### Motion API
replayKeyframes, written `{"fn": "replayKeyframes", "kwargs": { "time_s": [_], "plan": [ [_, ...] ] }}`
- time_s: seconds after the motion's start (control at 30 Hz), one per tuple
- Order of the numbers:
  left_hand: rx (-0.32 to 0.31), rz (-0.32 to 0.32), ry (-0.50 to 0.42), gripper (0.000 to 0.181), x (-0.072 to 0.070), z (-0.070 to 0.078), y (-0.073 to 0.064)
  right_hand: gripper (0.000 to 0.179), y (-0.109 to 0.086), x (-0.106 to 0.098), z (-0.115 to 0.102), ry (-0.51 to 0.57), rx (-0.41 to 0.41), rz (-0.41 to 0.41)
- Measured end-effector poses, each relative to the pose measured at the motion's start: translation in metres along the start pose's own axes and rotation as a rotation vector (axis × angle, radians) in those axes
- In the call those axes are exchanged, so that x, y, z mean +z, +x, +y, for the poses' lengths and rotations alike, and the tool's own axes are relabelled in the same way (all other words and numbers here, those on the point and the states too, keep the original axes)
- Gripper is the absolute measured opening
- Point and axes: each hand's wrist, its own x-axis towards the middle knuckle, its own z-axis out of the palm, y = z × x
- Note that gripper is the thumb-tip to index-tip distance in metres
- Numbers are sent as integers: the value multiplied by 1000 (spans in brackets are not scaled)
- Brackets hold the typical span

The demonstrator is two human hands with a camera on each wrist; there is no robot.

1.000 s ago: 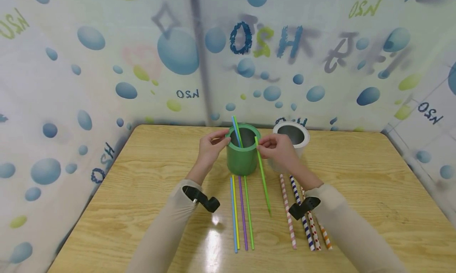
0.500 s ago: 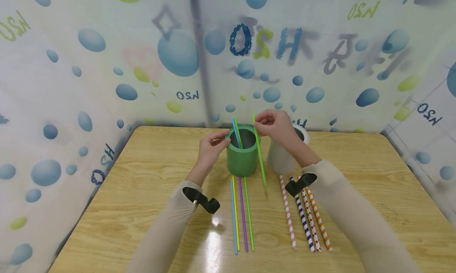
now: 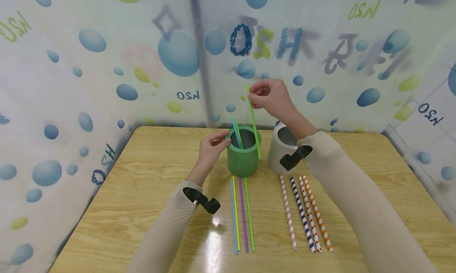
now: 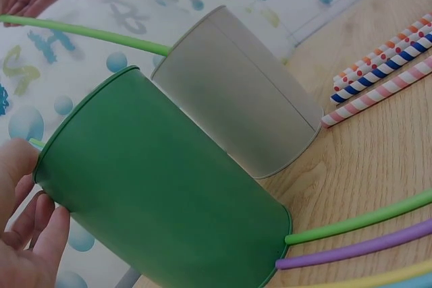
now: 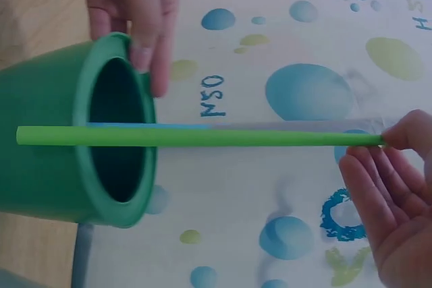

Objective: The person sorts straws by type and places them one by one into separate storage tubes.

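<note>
A green can point(image 3: 242, 162) stands upright on the table, and my left hand point(image 3: 210, 150) grips its rim on the left side. Inside lean a blue straw point(image 3: 234, 128) and a green straw, their tops above the rim. My right hand point(image 3: 272, 97) pinches another green straw point(image 3: 253, 120) near its upper end. That straw slants in the air, its lower end in front of the can's right rim, as the right wrist view point(image 5: 202, 137) also shows. A white can point(image 3: 279, 158) stands just right of the green one, partly behind my right wrist.
In front of the green can lie a blue straw point(image 3: 234, 221), a yellow, a purple point(image 3: 243, 215) and a green one, roughly parallel. Several patterned paper straws, one pink-striped point(image 3: 288, 213) and one orange-striped point(image 3: 318, 213), lie before the white can. A patterned wall stands behind the table point(image 3: 149, 158).
My right hand has risen with the green straw, lifting its lower end from over the table to near the green can's rim. The left hand has stayed on the can.
</note>
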Motion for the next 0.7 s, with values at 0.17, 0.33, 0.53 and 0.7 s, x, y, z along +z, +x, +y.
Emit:
{"fn": "replayKeyframes", "kwargs": {
  "time_s": [0.17, 0.33, 0.53, 0.7],
  "plan": [
    [-11, 1, 1, 28, 0, 3, -1, 15, 16, -3, -9, 5, 9, 8],
    [3, 6, 0, 27, 1, -1, 0, 15, 27, -4, -12, 6, 28, 25],
    [-3, 1, 3, 29, 0, 0, 0, 14, 32, 3, -4, 19, 26, 17],
    [-6, -6, 2, 30, -1, 0, 1, 15, 29, 11, 12, 12, 45, -15]
  ]
}}
